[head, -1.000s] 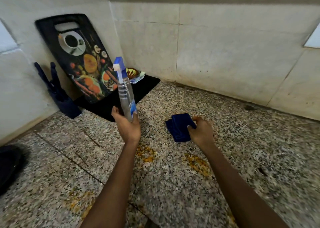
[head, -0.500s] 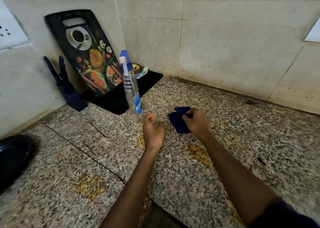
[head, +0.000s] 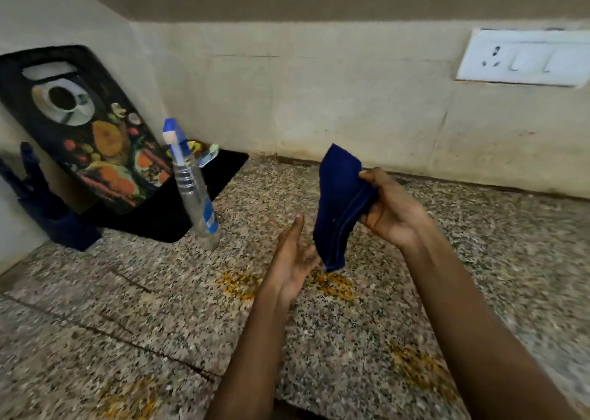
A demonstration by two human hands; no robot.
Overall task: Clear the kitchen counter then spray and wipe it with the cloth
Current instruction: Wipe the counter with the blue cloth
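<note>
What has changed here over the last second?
The left hand let go of the spray bottle, which now stands on the counter. The right hand lifted the blue cloth off it. The yellow spills remain.

Dark blue cloth [head: 340, 209] aloft; clear spray bottle [head: 194, 189] upright on speckled counter [head: 351, 340].

Dim, warm, even light; soft motion blur throughout, wide-angle bending at edges
</note>
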